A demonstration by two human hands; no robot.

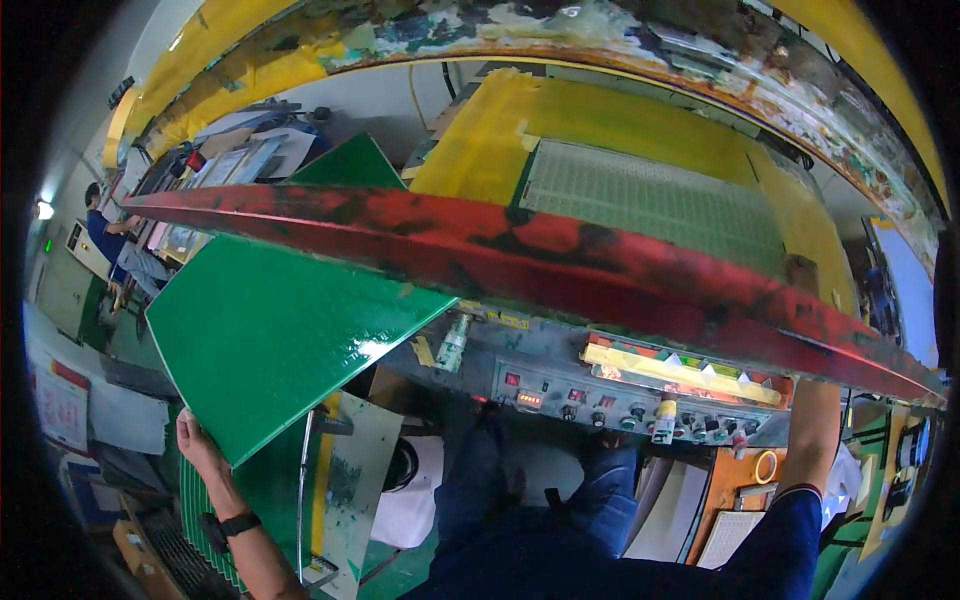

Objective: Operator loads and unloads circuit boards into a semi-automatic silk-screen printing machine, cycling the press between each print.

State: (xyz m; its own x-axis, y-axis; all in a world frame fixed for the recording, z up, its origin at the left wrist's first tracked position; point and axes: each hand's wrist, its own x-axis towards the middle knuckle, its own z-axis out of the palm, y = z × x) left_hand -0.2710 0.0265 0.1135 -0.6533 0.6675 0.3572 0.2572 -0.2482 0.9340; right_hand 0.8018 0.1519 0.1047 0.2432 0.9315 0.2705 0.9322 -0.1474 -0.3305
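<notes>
A glossy green rectangular panel slants across the left, its far part passing under a red bar stained with dark ink. My left hand is closed on the panel's near left edge, a dark band round the wrist. My right hand reaches up behind the red bar on the right. Only a shadowed part of it shows above the bar, so its fingers cannot be made out. Beyond the bar lies a yellow bed with a perforated pale plate, near which the right hand is.
Below the bar runs a control panel with knobs and buttons. More green panels stand in a rack at lower left. A white stool is beside my legs. An ink-smeared frame arches overhead. Another person works far left.
</notes>
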